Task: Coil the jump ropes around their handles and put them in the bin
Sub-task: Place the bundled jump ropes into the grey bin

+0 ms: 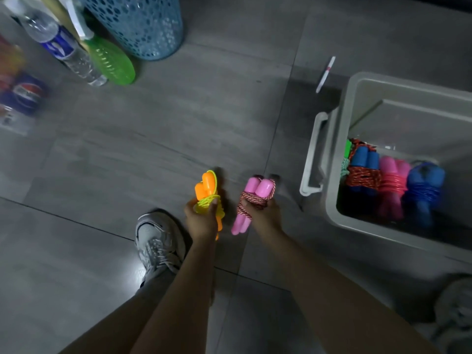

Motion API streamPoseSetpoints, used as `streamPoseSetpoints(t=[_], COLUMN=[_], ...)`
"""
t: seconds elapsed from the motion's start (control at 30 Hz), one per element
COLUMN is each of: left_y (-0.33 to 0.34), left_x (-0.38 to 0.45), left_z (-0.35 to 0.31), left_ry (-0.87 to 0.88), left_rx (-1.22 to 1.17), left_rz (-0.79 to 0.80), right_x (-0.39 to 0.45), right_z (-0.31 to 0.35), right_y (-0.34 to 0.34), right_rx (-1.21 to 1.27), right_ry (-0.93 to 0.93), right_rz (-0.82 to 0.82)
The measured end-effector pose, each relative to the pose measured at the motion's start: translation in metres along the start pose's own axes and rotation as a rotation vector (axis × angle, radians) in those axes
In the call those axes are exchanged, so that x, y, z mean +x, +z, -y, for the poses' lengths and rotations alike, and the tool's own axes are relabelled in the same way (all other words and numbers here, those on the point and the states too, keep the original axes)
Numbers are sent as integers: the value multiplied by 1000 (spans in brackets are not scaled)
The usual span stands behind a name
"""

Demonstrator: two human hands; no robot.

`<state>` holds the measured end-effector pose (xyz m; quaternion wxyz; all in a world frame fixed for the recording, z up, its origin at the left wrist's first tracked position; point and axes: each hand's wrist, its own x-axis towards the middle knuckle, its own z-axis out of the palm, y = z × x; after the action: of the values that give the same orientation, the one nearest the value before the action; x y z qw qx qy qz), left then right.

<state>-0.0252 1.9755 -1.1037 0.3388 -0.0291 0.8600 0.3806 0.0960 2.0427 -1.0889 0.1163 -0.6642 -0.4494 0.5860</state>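
My left hand (201, 221) grips an orange-handled jump rope (204, 190) with a yellow-green cord coiled around its handles. Just to its right, my right hand (264, 217) holds a pink-handled jump rope (258, 187) wrapped in a red-and-white braided cord. Both bundles hang above the floor, left of the grey bin (334, 159). In the bin lie several coiled ropes: one with blue handles and a red cord (362, 164), a pink one (390, 182) and a blue one (424, 185).
A blue perforated basket (143, 24), a green bottle (112, 62), a clear water bottle (61, 44) and a soda bottle (23, 95) stand at the far left. A white pen (325, 74) lies behind the bin. My grey sneaker (157, 241) is below my left hand.
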Motion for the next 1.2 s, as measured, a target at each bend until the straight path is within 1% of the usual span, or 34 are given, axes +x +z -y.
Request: streamPoseSetpoints(t=[0.07,0.17,0.23,0.37,0.53,0.6,0.7,0.83,0.93,1.0,1.1,1.2], left_y=[2,-6,-11,-31,-55,-59,-57,-26,10,38,88,127], left_x=[2,-24,-37,-74,-139,-168,-213,-271,-303,-316,-310,-297], left_z=[6,-16,-25,-49,-81,-91,-109,-137,-153,-161,-165,-167], left_ry=[16,73,115,164,318,359,418,503,523,505,487,346], left_rx=[-12,-14,-51,-136,-218,-263,-340,-333,-317,-273,-134,-89], left_rz=[21,37,51,54,40,106,209,365,459,490,515,524], right_x=[-4,-14,-25,-63,-119,-140,-172,-198,-198,-185,-150,-104], right_z=[-1,0,3,20,49,61,78,88,90,87,83,76], right_y=[-1,-4,-9,-25,-57,-81,-130,-200,-250,-280,-312,-328], right_rx=[22,44,76,150,256,317,410,457,461,429,322,262], right_ry=[-21,-25,-40,-143,-299,-365,-412,-457,-450,-424,-385,-295], right_rz=[18,58,51,36,-11,-46,-101,-199,-303,-357,-393,-400])
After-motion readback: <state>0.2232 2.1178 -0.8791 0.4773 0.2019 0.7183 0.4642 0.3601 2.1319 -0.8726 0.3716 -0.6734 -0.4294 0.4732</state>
